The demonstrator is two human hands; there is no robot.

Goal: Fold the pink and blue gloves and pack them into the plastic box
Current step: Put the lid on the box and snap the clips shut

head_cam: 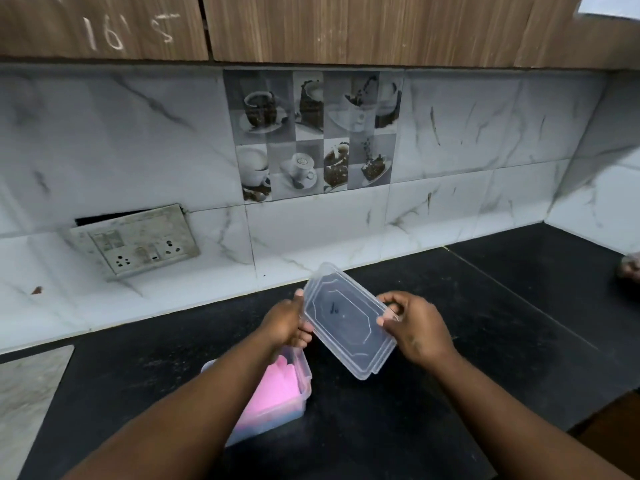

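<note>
A clear plastic lid [349, 323] is held tilted in the air above the black counter. My left hand [287, 323] grips its left edge and my right hand [414, 323] pinches its right edge. Below my left forearm stands the clear plastic box [304, 375], partly hidden by the arm. Inside it lies a folded pink glove [277, 389] on top, with blue glove material [256, 426] showing through the box wall underneath.
The black counter [398, 427] runs back to a white marble-tiled wall with a socket plate [138, 240] at the left. A marble slab [27, 393] lies at the counter's left. A blurred object [630, 268] sits at the far right edge.
</note>
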